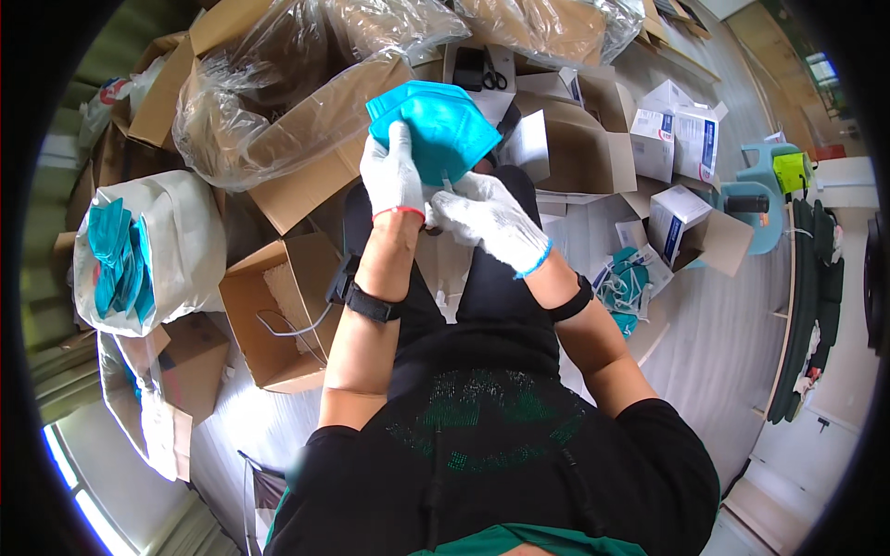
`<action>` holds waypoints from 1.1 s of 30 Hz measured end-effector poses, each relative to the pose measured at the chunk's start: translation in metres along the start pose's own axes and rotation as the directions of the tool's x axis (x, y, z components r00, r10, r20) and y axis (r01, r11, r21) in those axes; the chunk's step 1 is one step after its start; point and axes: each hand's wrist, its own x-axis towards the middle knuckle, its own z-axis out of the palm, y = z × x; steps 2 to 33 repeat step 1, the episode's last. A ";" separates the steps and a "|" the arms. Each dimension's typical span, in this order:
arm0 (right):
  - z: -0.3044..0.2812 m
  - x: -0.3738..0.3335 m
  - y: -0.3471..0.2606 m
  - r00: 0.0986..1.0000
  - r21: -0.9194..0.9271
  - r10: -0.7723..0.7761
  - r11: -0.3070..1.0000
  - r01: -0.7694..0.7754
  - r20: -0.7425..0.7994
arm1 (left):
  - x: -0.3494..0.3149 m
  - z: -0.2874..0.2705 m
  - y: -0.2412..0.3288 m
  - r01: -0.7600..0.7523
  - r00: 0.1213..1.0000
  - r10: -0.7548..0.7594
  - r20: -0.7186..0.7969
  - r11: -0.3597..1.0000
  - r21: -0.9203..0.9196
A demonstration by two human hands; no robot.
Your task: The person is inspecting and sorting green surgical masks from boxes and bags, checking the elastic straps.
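Teal folded face masks [440, 130], in what looks like a small stack, are held up in front of my lap. My left hand [393, 181], in a white knit glove with a red cuff, grips them at their left side, thumb on top. My right hand [491, 221], in a white glove with a blue cuff, is at their lower edge. Its fingers are pinched together, with a fingertip against the masks; whatever lies between them is too small to make out.
A white bag [176, 246] of teal masks stands left, beside an open cardboard box [283, 315]. Plastic-lined cartons [306, 116] fill the far side. Scissors [494, 80] lie on a box. Right are open white boxes [681, 222], a mask pile [626, 283] and a light-blue stool [768, 222].
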 end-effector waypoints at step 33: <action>-0.003 -0.001 -0.001 0.996 -0.054 0.080 0.995 -0.078 0.030 | 0.003 -0.001 0.001 0.101 0.993 -0.104 -0.064 0.994 -0.042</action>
